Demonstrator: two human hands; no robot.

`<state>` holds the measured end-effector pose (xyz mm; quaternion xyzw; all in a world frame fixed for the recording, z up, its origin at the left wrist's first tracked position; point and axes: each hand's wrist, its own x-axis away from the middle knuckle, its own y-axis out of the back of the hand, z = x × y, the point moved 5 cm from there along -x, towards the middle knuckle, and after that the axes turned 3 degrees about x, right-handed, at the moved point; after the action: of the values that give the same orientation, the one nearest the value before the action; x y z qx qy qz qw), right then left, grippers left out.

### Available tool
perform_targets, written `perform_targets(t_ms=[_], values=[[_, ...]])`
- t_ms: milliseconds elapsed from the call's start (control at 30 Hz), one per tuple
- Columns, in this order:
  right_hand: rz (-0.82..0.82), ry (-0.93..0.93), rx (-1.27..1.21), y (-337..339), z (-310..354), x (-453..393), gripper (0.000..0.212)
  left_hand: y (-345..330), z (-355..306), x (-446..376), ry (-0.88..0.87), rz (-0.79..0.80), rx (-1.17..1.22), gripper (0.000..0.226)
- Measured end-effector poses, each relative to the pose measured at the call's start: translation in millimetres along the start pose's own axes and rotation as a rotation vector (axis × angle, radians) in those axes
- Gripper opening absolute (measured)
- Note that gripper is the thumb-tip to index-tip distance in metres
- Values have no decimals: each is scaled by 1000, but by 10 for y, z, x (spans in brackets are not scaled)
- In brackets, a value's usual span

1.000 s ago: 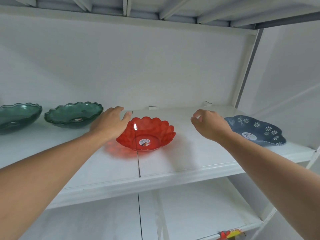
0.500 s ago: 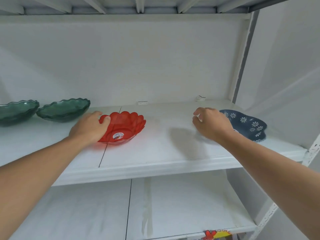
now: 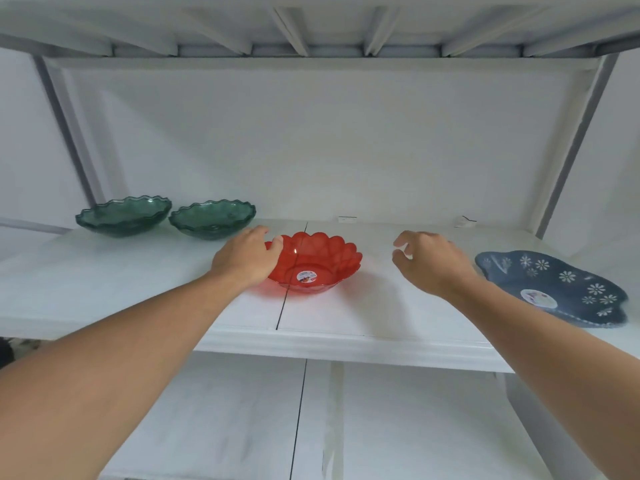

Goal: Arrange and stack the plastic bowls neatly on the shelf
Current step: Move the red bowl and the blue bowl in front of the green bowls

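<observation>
A red scalloped plastic bowl (image 3: 318, 265) sits on the white shelf (image 3: 346, 341) near its middle. My left hand (image 3: 246, 259) grips its left rim, thumb inside the bowl. Two dark green wavy-edged bowls stand side by side at the back left, one (image 3: 123, 216) further left and one (image 3: 213, 218) just behind my left hand. A blue flower-patterned bowl (image 3: 554, 289) rests at the right. My right hand (image 3: 429, 261) hovers between the red and blue bowls, fingers curled apart, holding nothing.
The shelf has a white back wall and grey metal uprights (image 3: 568, 161) at both sides. Another shelf board (image 3: 318, 26) hangs overhead. A lower white shelf (image 3: 242, 427) lies below. A small white tag (image 3: 347, 219) sits at the back edge.
My left hand has closed on the red bowl's left rim and stays on it. My right hand has drawn back from the blue bowl and opened its fingers. The view has shifted.
</observation>
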<state>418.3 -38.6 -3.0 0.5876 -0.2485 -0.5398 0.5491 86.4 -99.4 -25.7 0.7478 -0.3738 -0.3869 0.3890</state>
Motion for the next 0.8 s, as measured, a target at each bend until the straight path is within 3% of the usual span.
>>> perform_targets(t_ms=[167, 267, 367, 633, 800], values=[[-25, -32, 12, -18, -63, -48, 38, -197, 143, -13, 150, 102, 40, 64], [-36, -50, 24, -48, -203, -14, 37, -363, 56, -32, 218, 175, 286, 34], [-45, -76, 41, -42, -385, 47, 36, -426, -136, -131, 184, 190, 327, 25], [-116, -234, 104, 380, -1284, 370, 30, -721, -1125, -213, 43, 237, 453, 29], [-200, -470, 172, 764, -2086, 768, 27, -986, -1760, -140, 0, 284, 529, 33]])
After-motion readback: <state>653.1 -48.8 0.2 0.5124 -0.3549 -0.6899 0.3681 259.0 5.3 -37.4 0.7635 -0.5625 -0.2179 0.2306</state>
